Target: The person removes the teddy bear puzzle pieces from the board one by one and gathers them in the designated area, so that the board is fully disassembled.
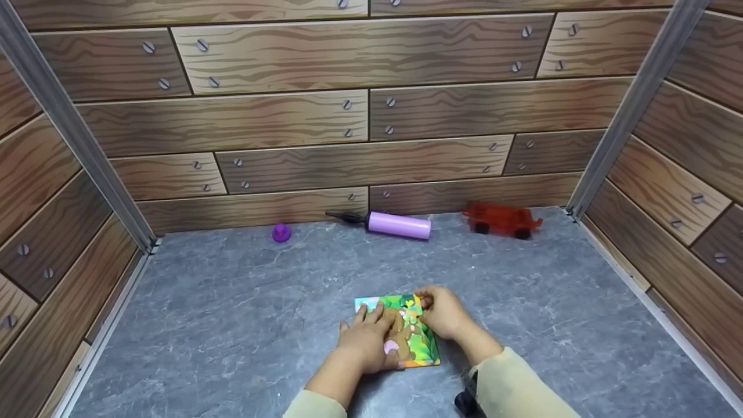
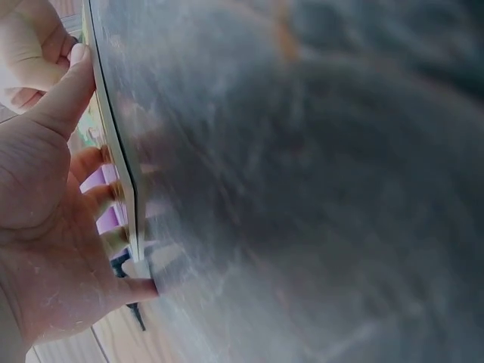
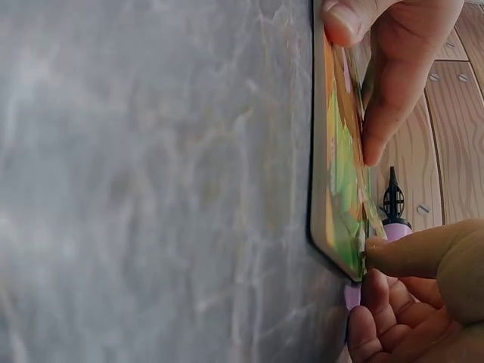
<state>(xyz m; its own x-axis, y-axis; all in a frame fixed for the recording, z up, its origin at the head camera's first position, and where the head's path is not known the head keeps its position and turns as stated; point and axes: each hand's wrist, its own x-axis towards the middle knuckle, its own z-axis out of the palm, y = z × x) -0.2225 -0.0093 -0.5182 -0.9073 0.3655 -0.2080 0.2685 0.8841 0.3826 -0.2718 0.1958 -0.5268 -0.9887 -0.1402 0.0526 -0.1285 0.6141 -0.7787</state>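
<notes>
A picture puzzle board (image 1: 430, 350) with a brown animal on green leaves lies on the floor in front of me. My left hand (image 1: 363, 342) rests spread over its left side, fingers pointing away from me. In the left wrist view the left thumb (image 2: 72, 94) lies along the board's near edge. At the far right corner my right hand (image 1: 446, 313) pinches a puzzle piece (image 1: 414, 304) with curled fingers. The right wrist view shows that piece (image 3: 373, 216) tilted up from the board's face, the right thumb (image 3: 412, 253) against its edge.
Along the back wall sit a small purple object (image 1: 281, 233), a lilac hand pump (image 1: 399, 225) with a black nozzle, and a translucent red toy wagon (image 1: 502, 220). Wood-patterned walls (image 1: 365, 58) enclose the grey marbled surface (image 1: 232, 302) at the back and both sides.
</notes>
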